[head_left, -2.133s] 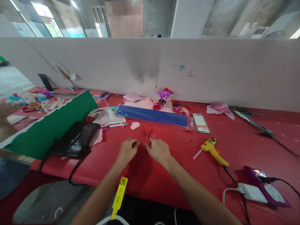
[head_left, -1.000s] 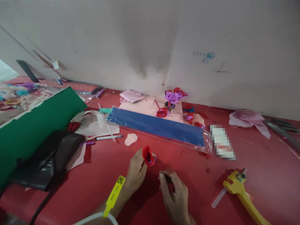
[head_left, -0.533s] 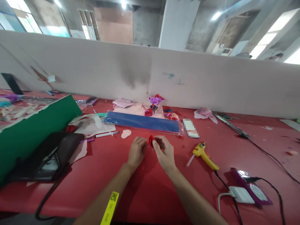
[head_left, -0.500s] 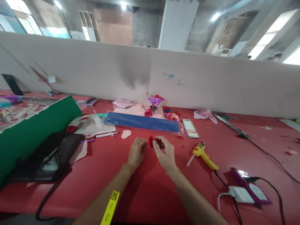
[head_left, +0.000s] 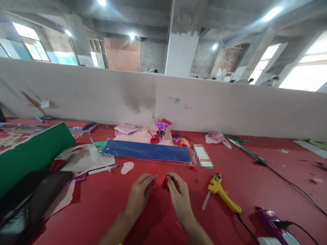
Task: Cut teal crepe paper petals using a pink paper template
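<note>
Between my two hands a small red paper petal [head_left: 160,180] is held above the table, partly hidden by fingers; whether it belongs to a larger flower I cannot tell. My left hand [head_left: 139,192] pinches its left edge with thumb and fingertips. On its right side my right hand [head_left: 179,195] grips it between thumb and bent fingers. A pale pink petal cutout [head_left: 127,167] lies beyond my left hand. Farther back, purple and red paper flowers [head_left: 163,124] stand in a small dark cup [head_left: 160,134].
A yellow glue gun [head_left: 222,194] with its cord lies to the right, near a purple power device [head_left: 276,224]. A blue sheet pack [head_left: 148,151] stretches across behind the hands. At left are a green board [head_left: 38,149], a black bag [head_left: 43,194] and a pen [head_left: 102,170].
The view has tilted up, so the table sits lower in the picture. My hands have drawn slightly apart, and the red petal now shows flatter and wider between them.
</note>
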A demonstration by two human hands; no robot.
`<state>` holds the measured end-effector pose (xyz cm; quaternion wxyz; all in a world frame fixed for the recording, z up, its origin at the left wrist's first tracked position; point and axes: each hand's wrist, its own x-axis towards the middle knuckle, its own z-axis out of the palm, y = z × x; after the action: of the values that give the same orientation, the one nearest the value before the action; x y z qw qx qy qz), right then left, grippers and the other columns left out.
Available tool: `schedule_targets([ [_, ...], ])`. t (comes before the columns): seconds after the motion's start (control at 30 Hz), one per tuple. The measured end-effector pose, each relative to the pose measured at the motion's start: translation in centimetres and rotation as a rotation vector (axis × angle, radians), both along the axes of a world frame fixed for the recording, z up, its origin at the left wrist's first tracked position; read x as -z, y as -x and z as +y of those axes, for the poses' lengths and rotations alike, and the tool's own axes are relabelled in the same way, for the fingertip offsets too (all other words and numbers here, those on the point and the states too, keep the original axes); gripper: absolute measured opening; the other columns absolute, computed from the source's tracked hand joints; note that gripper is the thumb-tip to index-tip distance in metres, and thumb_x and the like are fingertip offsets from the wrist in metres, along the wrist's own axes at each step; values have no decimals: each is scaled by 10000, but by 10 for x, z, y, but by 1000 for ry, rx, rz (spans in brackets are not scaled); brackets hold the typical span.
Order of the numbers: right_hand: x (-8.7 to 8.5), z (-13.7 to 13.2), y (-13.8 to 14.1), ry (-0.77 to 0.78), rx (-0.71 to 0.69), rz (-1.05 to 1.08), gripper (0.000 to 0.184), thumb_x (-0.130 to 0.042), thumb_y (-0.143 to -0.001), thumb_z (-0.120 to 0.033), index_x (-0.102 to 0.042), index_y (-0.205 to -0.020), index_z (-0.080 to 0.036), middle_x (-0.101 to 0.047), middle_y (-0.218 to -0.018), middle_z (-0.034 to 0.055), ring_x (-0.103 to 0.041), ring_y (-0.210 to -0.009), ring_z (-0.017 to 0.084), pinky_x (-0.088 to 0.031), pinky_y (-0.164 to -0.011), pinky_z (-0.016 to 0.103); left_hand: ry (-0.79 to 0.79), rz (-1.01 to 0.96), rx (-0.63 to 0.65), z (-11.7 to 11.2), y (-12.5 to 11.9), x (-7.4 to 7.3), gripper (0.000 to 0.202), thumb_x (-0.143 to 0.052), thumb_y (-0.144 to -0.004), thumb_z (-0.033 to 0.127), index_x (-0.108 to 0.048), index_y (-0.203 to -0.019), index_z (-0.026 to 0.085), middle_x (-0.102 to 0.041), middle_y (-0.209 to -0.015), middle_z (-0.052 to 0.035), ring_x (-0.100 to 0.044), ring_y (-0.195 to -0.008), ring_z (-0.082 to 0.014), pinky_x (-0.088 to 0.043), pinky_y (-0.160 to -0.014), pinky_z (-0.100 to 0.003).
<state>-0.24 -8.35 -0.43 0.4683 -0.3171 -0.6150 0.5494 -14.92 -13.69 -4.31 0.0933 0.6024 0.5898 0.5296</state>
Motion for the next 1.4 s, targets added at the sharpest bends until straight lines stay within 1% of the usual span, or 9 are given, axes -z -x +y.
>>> schedule_targets([
  [0.1,0,0,-1,44,-7,-20,308,-543,-914,-412,-626,-728,-182,-580,-634,-1,-524,-591,129,-401,-573,234,20,-12,-22,-1,-3,0,275,-501,-907,188,-701,-1090,236,-720,-926,-60,-683,-811,-160,-544,-742,-253],
  [0.23,1,-1,-2,91,-15,-34,324,-557,-905,-454,-651,-764,-178,-592,-614,1,-524,-579,136,-391,-568,242,4,-58,-35,-1,-6,0,233,-502,-918,208,-729,-970,218,-708,-889,-60,-670,-788,-155,-542,-713,-242],
  [0.43,9,-2,0,235,-46,37,343,-627,-840,-507,-661,-763,-174,-626,-615,13,-553,-563,149,-388,-548,248,31,-156,-112,0,-5,-2,208,-526,-890,198,-709,-989,203,-722,-870,-48,-675,-750,-155,-551,-693,-252],
  [0.6,11,0,1,402,-77,163,265,-701,-765,-432,-667,-747,-171,-641,-614,10,-545,-539,132,-368,-534,230,-48,-115,-163,-1,-2,-4,177,-552,-877,231,-722,-925,235,-713,-844,-32,-676,-752,-161,-555,-700,-258],
  [0.73,6,1,4,533,-111,286,146,-726,-668,-297,-674,-728,-174,-658,-664,4,-572,-559,129,-381,-542,221,-29,-113,-155,0,0,-1,161,-561,-865,219,-712,-915,242,-720,-838,-22,-680,-744,-163,-553,-696,-256],
  [0.93,7,1,3,470,-167,272,198,-755,-620,-249,-684,-785,-167,-633,-683,-5,-555,-532,117,-378,-525,224,-5,-144,-168,0,0,-4,170,-536,-873,256,-703,-882,231,-708,-845,-44,-664,-761,-185,-546,-696,-283],
  [1.1,9,5,0,439,-136,267,213,-734,-650,-250,-683,-840,-168,-604,-650,-19,-522,-500,101,-355,-509,220,10,-211,-165,3,-2,-6,154,-549,-861,273,-696,-840,231,-685,-817,-43,-648,-748,-191,-535,-685,-289],
  [1.23,12,6,1,443,-147,270,234,-748,-631,-278,-669,-823,-171,-611,-636,-17,-517,-460,100,-338,-482,219,26,-310,-142,4,-2,-5,138,-569,-844,291,-687,-826,222,-672,-815,-43,-642,-750,-190,-528,-682,-286],
  [1.4,11,6,0,481,-159,301,163,-734,-625,-247,-621,-718,-176,-594,-573,-24,-511,-472,99,-332,-492,210,56,-413,-85,4,1,-14,143,-583,-810,295,-690,-821,201,-674,-823,-56,-645,-761,-197,-522,-692,-291],
])
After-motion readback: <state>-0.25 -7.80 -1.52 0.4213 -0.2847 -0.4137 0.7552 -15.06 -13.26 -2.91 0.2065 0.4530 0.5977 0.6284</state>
